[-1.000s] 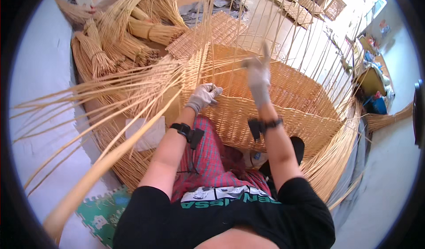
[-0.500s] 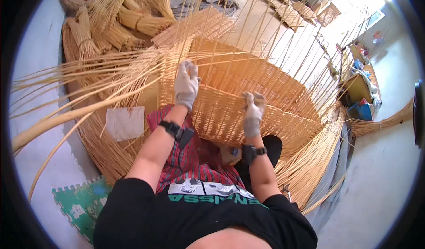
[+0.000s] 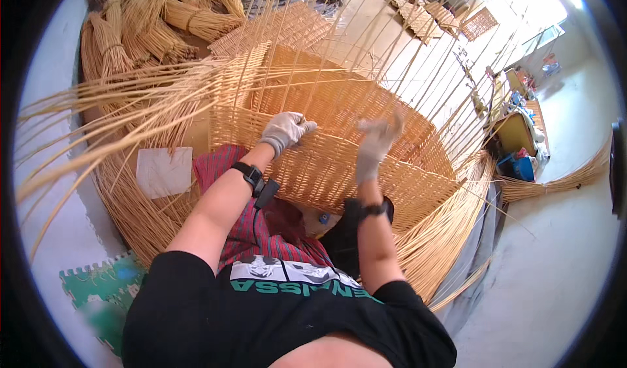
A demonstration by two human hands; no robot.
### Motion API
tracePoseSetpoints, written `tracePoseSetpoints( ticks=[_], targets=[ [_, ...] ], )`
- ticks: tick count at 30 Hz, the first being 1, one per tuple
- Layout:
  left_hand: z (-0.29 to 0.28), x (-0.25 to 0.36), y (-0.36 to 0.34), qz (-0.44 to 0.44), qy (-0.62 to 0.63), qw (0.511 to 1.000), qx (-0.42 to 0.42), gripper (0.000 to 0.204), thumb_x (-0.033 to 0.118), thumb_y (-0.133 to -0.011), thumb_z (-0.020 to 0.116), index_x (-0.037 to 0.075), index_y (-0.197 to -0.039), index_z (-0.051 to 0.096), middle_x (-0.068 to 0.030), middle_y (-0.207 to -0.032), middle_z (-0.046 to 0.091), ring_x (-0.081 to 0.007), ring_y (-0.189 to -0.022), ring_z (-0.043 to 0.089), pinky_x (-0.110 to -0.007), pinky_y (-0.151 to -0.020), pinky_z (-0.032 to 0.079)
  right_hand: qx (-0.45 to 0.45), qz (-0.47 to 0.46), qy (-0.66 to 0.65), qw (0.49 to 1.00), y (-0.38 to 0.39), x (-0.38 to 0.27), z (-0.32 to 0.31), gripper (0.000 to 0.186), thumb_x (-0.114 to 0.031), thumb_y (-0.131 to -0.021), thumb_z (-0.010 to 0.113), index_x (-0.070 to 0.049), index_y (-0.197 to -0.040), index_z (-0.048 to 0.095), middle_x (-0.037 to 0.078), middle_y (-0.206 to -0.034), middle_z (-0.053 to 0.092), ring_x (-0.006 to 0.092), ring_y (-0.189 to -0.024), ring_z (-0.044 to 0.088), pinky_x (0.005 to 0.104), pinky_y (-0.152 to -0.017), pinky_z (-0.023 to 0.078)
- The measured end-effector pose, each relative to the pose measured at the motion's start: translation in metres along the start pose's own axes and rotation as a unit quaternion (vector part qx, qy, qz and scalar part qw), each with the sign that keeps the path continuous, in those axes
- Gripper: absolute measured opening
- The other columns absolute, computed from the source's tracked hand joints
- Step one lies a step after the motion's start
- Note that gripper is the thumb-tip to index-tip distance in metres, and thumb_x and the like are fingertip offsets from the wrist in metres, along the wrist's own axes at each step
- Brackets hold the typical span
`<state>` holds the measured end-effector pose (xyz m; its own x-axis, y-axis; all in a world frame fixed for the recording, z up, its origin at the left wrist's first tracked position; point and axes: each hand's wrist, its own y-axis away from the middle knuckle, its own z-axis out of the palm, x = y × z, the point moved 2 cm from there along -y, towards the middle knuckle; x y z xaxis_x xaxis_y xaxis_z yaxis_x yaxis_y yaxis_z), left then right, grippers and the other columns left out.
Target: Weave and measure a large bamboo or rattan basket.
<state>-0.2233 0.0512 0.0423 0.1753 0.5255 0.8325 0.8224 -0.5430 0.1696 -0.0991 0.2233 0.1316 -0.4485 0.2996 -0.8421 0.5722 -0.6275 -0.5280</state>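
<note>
A large half-woven wicker basket (image 3: 307, 175) leans across my lap, with long upright stakes (image 3: 418, 74) rising from its woven walls. My left hand (image 3: 285, 131), in a pale work glove, is closed on the near wall's upper edge, fingers bent over it. Whether it also pinches a single strand I cannot make out. My right hand (image 3: 377, 144), gloved too and blurred, is raised at the same edge farther right, its fingers apart and nothing visible in them. A bunch of loose weaving rods (image 3: 130, 116) sticks out to the left from the basket's left end.
Bundles of wicker rods (image 3: 196, 18) lie at the far left beside a flat woven panel (image 3: 274, 31). More long rods (image 3: 450, 231) spread under the basket's right side. A white square sheet (image 3: 164, 172) and a green foam mat (image 3: 104, 296) are at left. A blue bin (image 3: 522, 167) stands right.
My left hand has come down from an upright stake onto the basket edge and turned rightward. My right hand has lifted from the edge and spread its fingers. The view has shifted slightly.
</note>
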Motion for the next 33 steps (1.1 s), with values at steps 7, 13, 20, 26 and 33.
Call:
tracePoseSetpoints(
  ticks=[7, 13, 20, 26, 33],
  targets=[
    [0.016, 0.058, 0.042, 0.148, -0.015, 0.962, 0.229, 0.047, 0.034, -0.090, 0.076, 0.011, -0.125, 0.056, -0.0114, -0.111, 0.069, -0.0272, -0.090, 0.068, -0.040, -0.079, 0.053, 0.121, 0.124, 0.061, 0.983, 0.062, 0.042, -0.105, 0.012, -0.013, -0.098, 0.066, -0.010, -0.106, 0.057, -0.001, -0.087, 0.063, 0.0103, -0.069, 0.057, 0.0294, -0.074, 0.049],
    [0.077, 0.104, 0.019, -0.017, 0.081, 0.988, -0.133, 0.040, 0.044, -0.099, 0.063, 0.005, -0.109, 0.067, -0.0098, -0.092, 0.071, -0.0172, -0.071, 0.072, -0.032, -0.060, 0.057, 0.118, 0.168, 0.110, 0.973, 0.009, -0.001, -0.091, 0.020, -0.007, -0.094, 0.068, -0.008, -0.110, 0.057, 0.002, -0.096, 0.067, 0.0137, -0.081, 0.066, 0.0280, -0.075, 0.053],
    [0.099, 0.074, -0.002, -0.049, 0.159, 0.983, -0.084, 0.049, 0.052, -0.093, 0.068, 0.003, -0.098, 0.070, -0.0119, -0.078, 0.072, -0.0198, -0.062, 0.070, -0.035, -0.067, 0.055, -0.054, -0.012, 0.091, 0.994, -0.047, -0.003, -0.085, 0.031, -0.001, -0.098, 0.051, -0.003, -0.129, 0.054, 0.011, -0.137, 0.057, 0.0212, -0.100, 0.067, 0.0349, -0.081, 0.054],
    [0.097, 0.071, -0.012, -0.005, 0.081, 0.992, -0.094, 0.034, 0.039, -0.093, 0.075, 0.006, -0.092, 0.067, -0.0058, -0.077, 0.067, -0.0147, -0.058, 0.066, -0.031, -0.054, 0.055, 0.209, 0.325, -0.091, 0.918, 0.049, 0.048, -0.187, 0.016, -0.022, -0.105, 0.056, -0.007, -0.108, 0.060, 0.009, -0.104, 0.071, 0.0126, -0.077, 0.066, 0.0221, -0.055, 0.051],
    [0.045, 0.065, -0.015, -0.037, 0.068, 0.987, -0.139, 0.039, 0.040, -0.089, 0.078, 0.002, -0.092, 0.068, -0.0072, -0.087, 0.070, -0.0145, -0.054, 0.064, -0.029, -0.049, 0.057, 0.178, 0.283, -0.038, 0.942, 0.054, 0.017, -0.143, 0.019, -0.027, -0.102, 0.063, -0.009, -0.105, 0.059, 0.010, -0.099, 0.075, 0.0112, -0.064, 0.066, 0.0239, -0.043, 0.047]
  ],
)
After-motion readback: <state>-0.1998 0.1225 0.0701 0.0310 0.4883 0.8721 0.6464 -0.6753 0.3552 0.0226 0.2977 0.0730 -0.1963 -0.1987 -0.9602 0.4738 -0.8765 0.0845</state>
